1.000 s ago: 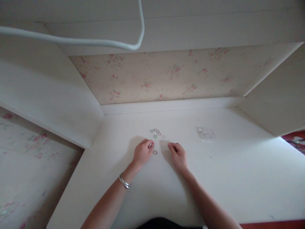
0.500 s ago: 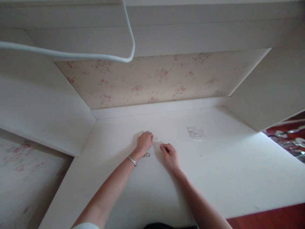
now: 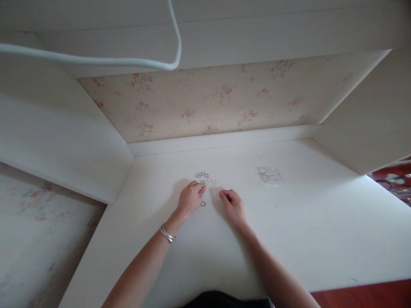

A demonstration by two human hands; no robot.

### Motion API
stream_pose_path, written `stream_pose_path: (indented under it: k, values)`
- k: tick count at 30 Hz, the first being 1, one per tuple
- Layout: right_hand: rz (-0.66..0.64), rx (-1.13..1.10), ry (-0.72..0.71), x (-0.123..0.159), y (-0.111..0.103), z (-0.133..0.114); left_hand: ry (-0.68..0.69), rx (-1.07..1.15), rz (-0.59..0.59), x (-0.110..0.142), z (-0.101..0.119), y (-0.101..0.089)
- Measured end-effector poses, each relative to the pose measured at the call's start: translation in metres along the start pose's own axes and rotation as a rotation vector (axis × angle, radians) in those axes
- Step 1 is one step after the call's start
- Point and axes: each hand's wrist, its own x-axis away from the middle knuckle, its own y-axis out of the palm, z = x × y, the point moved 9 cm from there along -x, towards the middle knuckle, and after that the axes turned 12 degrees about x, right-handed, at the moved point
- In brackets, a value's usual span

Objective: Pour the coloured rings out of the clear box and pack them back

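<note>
Several thin metal-looking rings [image 3: 202, 174] lie in a loose cluster on the white tabletop [image 3: 289, 239]. Two more single rings [image 3: 214, 182] rest just right of them, and another ring [image 3: 203, 204] lies closer to me. My left hand [image 3: 191, 198], a silver bangle [image 3: 167, 234] on its wrist, is closed in a pinch with one small ring [image 3: 203, 182] at its fingertips. To its right, my right hand [image 3: 233, 206] is curled with thumb and forefinger pressed together; whatever it holds, if anything, is too small to make out.
A clear plastic packet [image 3: 269, 175] lies right of my hands. White panels [image 3: 362, 128] enclose the tabletop at both sides, and floral wallpaper [image 3: 224, 98] covers the back. A white cable-like rod [image 3: 128, 63] crosses the upper left.
My left hand has drawn back toward me and slightly left, uncovering the ring cluster. My right hand keeps its pinch nearby. The whole view has shifted a little.
</note>
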Motion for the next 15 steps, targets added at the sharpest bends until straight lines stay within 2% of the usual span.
stream_pose_path:
  k: [3,7,15]
  values:
    - [-0.009,-0.007,-0.002,0.0,0.002,0.0,0.02,0.023,0.003,0.024,0.001,-0.007]
    - [-0.019,0.0,-0.005,0.001,0.003,-0.001,0.022,-0.061,-0.008,0.049,0.003,-0.006]
    - [-0.038,0.02,-0.011,0.002,0.004,-0.001,0.116,-0.212,-0.023,0.064,0.015,0.012]
